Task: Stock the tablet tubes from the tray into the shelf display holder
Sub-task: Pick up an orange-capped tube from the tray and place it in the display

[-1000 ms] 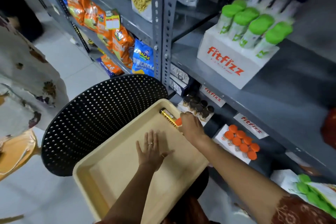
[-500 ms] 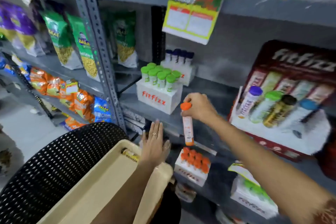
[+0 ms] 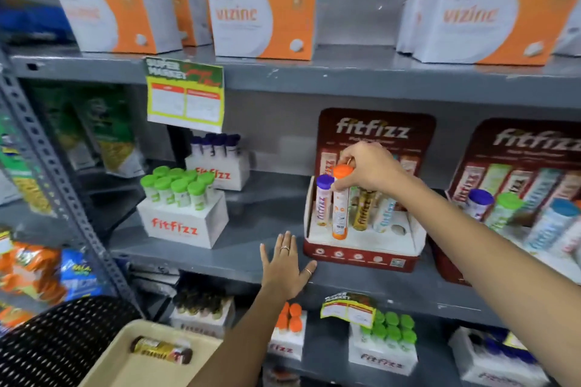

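My right hand (image 3: 369,168) grips the orange cap of an orange tablet tube (image 3: 341,207) and holds it upright over the white base of the red Fitfizz display holder (image 3: 361,253) on the middle shelf. A purple-capped tube (image 3: 323,198), a gold tube (image 3: 363,209) and a pale blue tube (image 3: 385,212) stand in the holder. One round slot (image 3: 398,229) at its right shows bare. My left hand (image 3: 284,267) is open, fingers spread, near the shelf's front edge just left of the holder. The beige tray (image 3: 125,364) at the bottom left holds a dark gold tube (image 3: 162,350) lying flat.
A white Fitfizz box of green-capped tubes (image 3: 180,214) and one with purple caps (image 3: 218,163) stand left on the same shelf. A second red holder (image 3: 518,198) is at the right. Orange Vizinc boxes (image 3: 262,19) fill the shelf above. A black perforated chair (image 3: 63,339) carries the tray.
My right hand picked the orange tube from the tray, carried it up and right, and now has it at the holder. My left hand left the tray and moved to the shelf edge.
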A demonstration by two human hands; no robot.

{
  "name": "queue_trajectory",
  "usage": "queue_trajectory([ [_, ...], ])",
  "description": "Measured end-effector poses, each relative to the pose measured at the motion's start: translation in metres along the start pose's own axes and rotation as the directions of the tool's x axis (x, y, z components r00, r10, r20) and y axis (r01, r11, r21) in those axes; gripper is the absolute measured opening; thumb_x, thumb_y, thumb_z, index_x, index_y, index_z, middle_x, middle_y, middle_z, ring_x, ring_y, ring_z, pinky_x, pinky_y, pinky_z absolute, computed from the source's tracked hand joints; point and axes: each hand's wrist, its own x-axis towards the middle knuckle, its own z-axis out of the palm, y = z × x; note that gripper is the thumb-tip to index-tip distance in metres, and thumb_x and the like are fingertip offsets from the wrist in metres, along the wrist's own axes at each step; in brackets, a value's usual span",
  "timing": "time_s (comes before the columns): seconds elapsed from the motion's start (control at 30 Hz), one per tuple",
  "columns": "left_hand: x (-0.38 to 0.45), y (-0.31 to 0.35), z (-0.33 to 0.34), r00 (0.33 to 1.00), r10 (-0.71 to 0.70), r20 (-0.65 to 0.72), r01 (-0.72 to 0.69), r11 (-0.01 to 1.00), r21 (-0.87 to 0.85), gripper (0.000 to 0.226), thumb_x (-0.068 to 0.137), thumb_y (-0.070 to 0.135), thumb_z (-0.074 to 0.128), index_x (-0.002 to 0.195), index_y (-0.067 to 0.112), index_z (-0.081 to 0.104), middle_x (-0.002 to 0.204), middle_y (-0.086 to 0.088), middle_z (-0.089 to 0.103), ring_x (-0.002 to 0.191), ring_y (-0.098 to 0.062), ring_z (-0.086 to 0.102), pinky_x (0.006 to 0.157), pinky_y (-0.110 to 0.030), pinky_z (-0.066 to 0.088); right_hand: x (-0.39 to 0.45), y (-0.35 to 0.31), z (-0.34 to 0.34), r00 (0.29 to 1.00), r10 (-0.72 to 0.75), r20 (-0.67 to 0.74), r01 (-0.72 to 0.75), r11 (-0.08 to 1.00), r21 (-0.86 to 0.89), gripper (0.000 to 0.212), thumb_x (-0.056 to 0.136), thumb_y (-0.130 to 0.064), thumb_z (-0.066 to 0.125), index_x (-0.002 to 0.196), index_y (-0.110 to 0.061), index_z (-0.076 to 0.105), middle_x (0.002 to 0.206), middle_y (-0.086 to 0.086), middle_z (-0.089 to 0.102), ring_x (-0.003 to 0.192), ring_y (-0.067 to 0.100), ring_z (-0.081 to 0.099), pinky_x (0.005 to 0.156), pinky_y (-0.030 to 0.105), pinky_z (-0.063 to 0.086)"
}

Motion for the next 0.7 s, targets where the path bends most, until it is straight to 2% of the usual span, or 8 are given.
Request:
queue_trajectory([
  [0.07,0.003,0.004,0.006,1.000,-0.016,0.027,0.015,0.999,0.035,0.083,0.090,0.066,0.023,0.148,0.010,0.002,0.159,-0.005,0.000,0.145,-0.018,-0.003,0.112,-0.056,-0.008,-0.002,0.010,-0.009,0.999,0.029,0.018,-0.029,0.999,-0.018,0.041,0.063,-0.032,0.085,0.094,-0.011,0.067,0.073,-0.001,0.058,0.067,0.016,0.053,0.055,0.025,0.036],
  [0.13,0.005,0.006,0.008,0.999,-0.039,0.032,0.036,0.997,0.067,0.086,0.088,0.070,0.020,0.148,0.011,0.001,0.159,-0.004,0.000,0.145,-0.019,-0.003,0.113,-0.055,-0.007,-0.002,0.019,-0.016,0.995,0.075,0.062,-0.076,0.997,0.018,0.037,0.068,-0.022,0.084,0.097,-0.011,0.065,0.066,-0.002,0.061,0.045,0.008,0.059,0.044,0.022,0.044],
  [0.2,0.006,0.006,0.009,0.998,-0.046,0.032,0.043,0.996,0.078,0.087,0.087,0.071,0.019,0.148,0.011,0.001,0.159,-0.004,0.000,0.145,-0.019,-0.004,0.113,-0.055,-0.006,-0.001,0.024,-0.022,0.985,0.120,0.122,-0.126,0.991,0.046,0.034,0.073,-0.010,0.078,0.103,-0.012,0.063,0.060,0.001,0.064,0.036,0.006,0.061,0.043,0.021,0.053],
  [0.37,0.007,0.008,0.007,0.999,-0.045,0.024,0.043,0.995,0.089,0.086,0.087,0.071,0.019,0.148,0.012,0.001,0.159,-0.004,0.001,0.145,-0.019,-0.003,0.114,-0.054,-0.004,0.002,0.028,-0.033,0.966,0.189,0.178,-0.198,0.980,0.032,0.019,0.076,0.001,0.069,0.092,-0.007,0.066,0.062,0.005,0.064,0.053,0.020,0.066,0.053,0.030,0.057],
  [0.47,0.006,0.009,0.005,0.998,-0.047,0.035,0.044,0.995,0.092,0.086,0.088,0.070,0.019,0.148,0.012,0.001,0.159,-0.004,0.000,0.145,-0.020,-0.003,0.114,-0.054,-0.004,-0.002,0.026,-0.034,0.971,0.173,0.167,-0.172,0.985,-0.020,0.021,0.078,-0.024,0.076,0.084,-0.006,0.067,0.068,0.007,0.069,0.050,0.016,0.060,0.048,0.024,0.052],
  [0.53,0.006,0.010,0.004,0.998,-0.049,0.039,0.045,0.994,0.098,0.086,0.088,0.070,0.018,0.148,0.012,0.000,0.159,-0.004,0.000,0.145,-0.020,-0.003,0.114,-0.054,-0.004,-0.004,0.026,-0.033,0.978,0.164,0.127,-0.154,0.984,-0.090,0.027,0.079,-0.035,0.073,0.081,-0.010,0.065,0.081,0.008,0.071,0.056,0.016,0.061,0.060,0.026,0.053],
  [0.63,0.006,0.011,0.004,0.998,-0.050,0.042,0.045,0.993,0.110,0.085,0.088,0.070,0.018,0.148,0.013,0.000,0.159,-0.004,-0.001,0.145,-0.021,-0.004,0.114,-0.054,-0.004,-0.009,0.026,-0.032,0.988,0.144,0.051,-0.132,0.971,-0.198,0.015,0.082,-0.028,0.069,0.087,-0.017,0.061,0.108,0.009,0.062,0.094,0.026,0.059,0.087,0.037,0.046],
  [0.7,0.006,0.011,0.004,0.998,-0.050,0.039,0.045,0.993,0.109,0.085,0.088,0.070,0.018,0.148,0.013,0.000,0.159,-0.004,0.000,0.145,-0.021,-0.004,0.114,-0.055,-0.004,-0.012,0.028,-0.033,0.989,0.145,0.037,-0.132,0.961,-0.243,0.022,0.082,-0.016,0.067,0.103,-0.017,0.062,0.118,0.010,0.055,0.109,0.030,0.052,0.089,0.038,0.043],
])
